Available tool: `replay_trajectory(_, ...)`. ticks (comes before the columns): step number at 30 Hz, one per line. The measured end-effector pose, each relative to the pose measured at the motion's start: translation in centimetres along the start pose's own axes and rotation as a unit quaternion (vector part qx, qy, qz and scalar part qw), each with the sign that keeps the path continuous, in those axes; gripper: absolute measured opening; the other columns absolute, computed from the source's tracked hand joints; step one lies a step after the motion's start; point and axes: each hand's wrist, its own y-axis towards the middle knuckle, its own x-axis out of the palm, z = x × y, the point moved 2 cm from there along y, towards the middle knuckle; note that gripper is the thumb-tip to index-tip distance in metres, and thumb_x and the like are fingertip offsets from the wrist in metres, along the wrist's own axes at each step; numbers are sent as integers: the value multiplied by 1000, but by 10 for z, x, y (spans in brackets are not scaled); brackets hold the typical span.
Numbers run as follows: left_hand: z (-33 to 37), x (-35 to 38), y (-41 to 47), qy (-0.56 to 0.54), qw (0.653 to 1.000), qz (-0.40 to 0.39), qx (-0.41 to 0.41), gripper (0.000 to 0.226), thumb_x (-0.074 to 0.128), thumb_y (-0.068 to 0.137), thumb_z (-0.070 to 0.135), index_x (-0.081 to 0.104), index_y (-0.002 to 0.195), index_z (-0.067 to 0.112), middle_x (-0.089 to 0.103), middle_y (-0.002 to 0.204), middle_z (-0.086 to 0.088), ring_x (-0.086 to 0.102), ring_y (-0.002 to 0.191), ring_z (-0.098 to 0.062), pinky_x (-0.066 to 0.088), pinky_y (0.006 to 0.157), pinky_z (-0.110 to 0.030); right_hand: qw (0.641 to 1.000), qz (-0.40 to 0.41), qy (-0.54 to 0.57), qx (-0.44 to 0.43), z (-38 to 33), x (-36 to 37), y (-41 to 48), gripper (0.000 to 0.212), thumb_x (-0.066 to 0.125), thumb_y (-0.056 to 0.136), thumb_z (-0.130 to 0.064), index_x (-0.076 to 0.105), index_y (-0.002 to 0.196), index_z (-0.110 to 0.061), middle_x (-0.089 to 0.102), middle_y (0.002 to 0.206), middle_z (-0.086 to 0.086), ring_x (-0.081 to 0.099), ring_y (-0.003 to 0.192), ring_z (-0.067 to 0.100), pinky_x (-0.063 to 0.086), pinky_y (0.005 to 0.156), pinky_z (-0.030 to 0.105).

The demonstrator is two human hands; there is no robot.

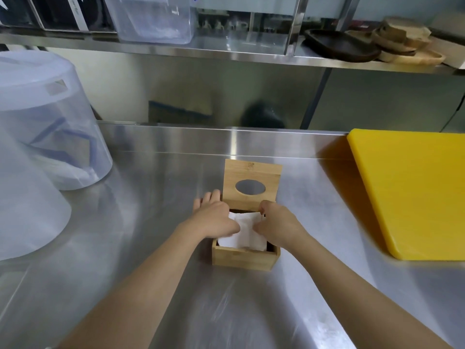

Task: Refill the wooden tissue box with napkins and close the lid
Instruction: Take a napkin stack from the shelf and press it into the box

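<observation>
A small wooden tissue box (241,259) stands on the steel counter in the middle of the head view. Its hinged lid (251,173), with an oval hole, is tipped up and back. White napkins (247,234) fill the box and rise a little above its rim. My left hand (214,217) lies flat over the left part of the napkins, fingers stretched past the box's far left corner. My right hand (278,225) presses on the right part of the napkins, its fingers curled at the box's far right edge.
A thick yellow cutting board (412,192) lies to the right. Large translucent plastic containers (47,122) stand at the left. Above the steel counter (156,222), a shelf holds a clear bin (153,18) and stacked wooden dishes (392,44).
</observation>
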Motion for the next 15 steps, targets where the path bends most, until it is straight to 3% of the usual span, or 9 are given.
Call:
replay_trajectory(4,0,1,2,10,1000,-1,-8,20,54,75,30,55,75,11,34,102,-3,29,104,-22,24,89,-34,997,-25,-71,-5,-3,6,7,11,41,85,-7,47,93,-13,51,86,3,52,83,26,48,71,36)
replay_trajectory(7,1,1,4,18,999,-24,-30,21,54,73,33,54,80,13,37,103,-4,34,108,-24,25,94,-38,994,-45,-103,-13,-5,6,14,24,42,83,-7,56,101,-12,57,88,3,58,85,24,52,73,35)
replay_trajectory(9,2,-1,4,-5,997,-49,-52,19,56,71,34,50,71,16,45,95,-3,42,97,-23,29,94,-39,990,-50,-131,-19,-6,6,17,28,43,84,-7,58,106,-14,58,90,2,57,83,23,50,68,32)
replay_trajectory(12,3,-3,3,-39,992,-83,-84,18,56,70,33,46,64,18,47,72,1,47,72,-20,37,70,-31,984,-37,-171,-31,-7,7,17,31,42,86,-7,58,111,-16,56,89,2,52,79,22,43,64,30)
replay_trajectory(15,0,1,-4,-51,993,-79,-76,24,54,74,30,41,59,16,42,62,1,41,57,-18,26,49,-26,976,-7,-211,-49,-5,4,12,29,40,88,-7,55,112,-13,61,98,7,49,78,23,40,64,31)
